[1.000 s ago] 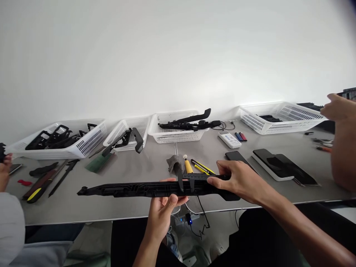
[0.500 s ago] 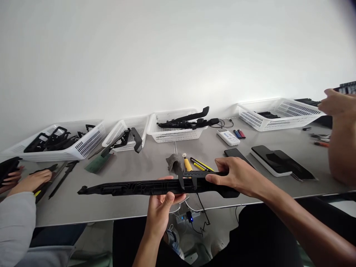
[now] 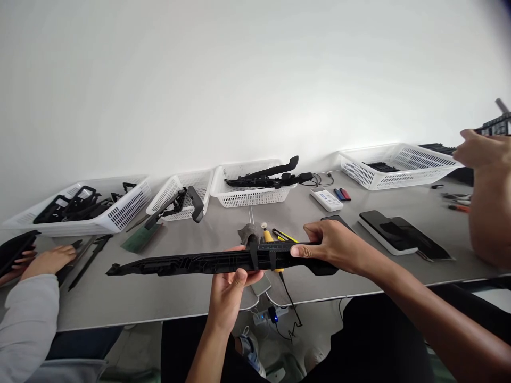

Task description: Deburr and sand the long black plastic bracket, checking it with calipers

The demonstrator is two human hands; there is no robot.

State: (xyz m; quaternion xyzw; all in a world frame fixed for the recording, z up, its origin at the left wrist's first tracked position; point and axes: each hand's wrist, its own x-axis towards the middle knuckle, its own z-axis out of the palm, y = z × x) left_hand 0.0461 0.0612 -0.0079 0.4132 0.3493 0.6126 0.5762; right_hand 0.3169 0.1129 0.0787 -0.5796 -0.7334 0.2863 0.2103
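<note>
A long black plastic trim part lies level above the near side of the table, its ribbed side facing me. My left hand supports it from below near the middle, with the thumb in front and the fingers behind. In my right hand is a dark caliper, held along the top of the part's right half. The caliper's jaws point down across the part, just right of my left fingers. Behind the caliper, a yellow-handled tool and a yellow-and-black utility knife are partly hidden.
White baskets of black parts line the wall, including a middle basket and a right basket. Phones lie at right. Co-workers' hands, one at left and one at right, hold or touch other parts.
The black part and caliper have shifted slightly left and up in view, together with both my hands. The co-worker's part at the far right has tilted.
</note>
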